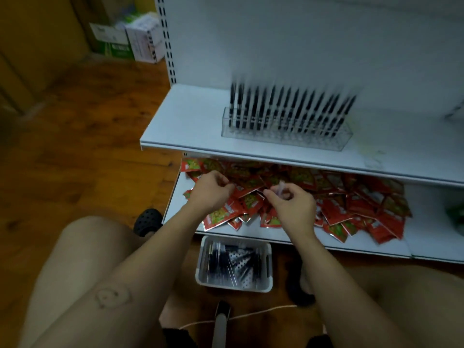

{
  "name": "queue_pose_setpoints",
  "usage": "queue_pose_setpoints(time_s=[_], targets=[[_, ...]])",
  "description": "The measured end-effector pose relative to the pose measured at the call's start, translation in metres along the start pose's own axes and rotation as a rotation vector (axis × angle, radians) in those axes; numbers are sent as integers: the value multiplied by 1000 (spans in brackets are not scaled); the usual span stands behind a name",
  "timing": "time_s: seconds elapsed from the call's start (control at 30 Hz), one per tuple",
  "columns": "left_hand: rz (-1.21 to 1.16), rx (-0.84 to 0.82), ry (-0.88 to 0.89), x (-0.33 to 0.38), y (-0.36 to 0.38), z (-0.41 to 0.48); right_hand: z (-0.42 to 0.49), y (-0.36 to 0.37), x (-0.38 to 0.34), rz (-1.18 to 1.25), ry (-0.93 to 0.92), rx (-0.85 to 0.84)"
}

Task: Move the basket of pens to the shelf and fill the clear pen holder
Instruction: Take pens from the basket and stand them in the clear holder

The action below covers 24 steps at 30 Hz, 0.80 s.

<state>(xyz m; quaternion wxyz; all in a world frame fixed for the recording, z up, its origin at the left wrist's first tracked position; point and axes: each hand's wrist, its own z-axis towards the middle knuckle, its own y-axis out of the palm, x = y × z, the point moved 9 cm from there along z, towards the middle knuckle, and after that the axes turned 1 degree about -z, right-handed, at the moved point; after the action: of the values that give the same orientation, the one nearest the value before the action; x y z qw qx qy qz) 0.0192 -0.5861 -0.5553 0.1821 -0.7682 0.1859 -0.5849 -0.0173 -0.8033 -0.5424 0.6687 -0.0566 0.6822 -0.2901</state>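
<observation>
upper shelf [190,126]: clear pen holder [286,138] | lower shelf [426,237]: red packets [351,199] | floor [88,146]: basket [234,287]

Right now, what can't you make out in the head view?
Head view only:
Pale item in right hand: blurred, fingers cover it.
Left hand: curled fingers hide whether it holds anything.
Pens in clear pen holder: motion-blurred, uncountable.
Green thing: cut by right edge.

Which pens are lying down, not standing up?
The pens in the white basket on the floor lie flat; the ones in the clear pen holder on the shelf stand upright.
</observation>
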Motion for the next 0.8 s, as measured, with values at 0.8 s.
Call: queue_pose_setpoints(time_s=[0.8], targets=[[-202,226,-27,71,-70,110,136,-45,-178,60,-591,230]])
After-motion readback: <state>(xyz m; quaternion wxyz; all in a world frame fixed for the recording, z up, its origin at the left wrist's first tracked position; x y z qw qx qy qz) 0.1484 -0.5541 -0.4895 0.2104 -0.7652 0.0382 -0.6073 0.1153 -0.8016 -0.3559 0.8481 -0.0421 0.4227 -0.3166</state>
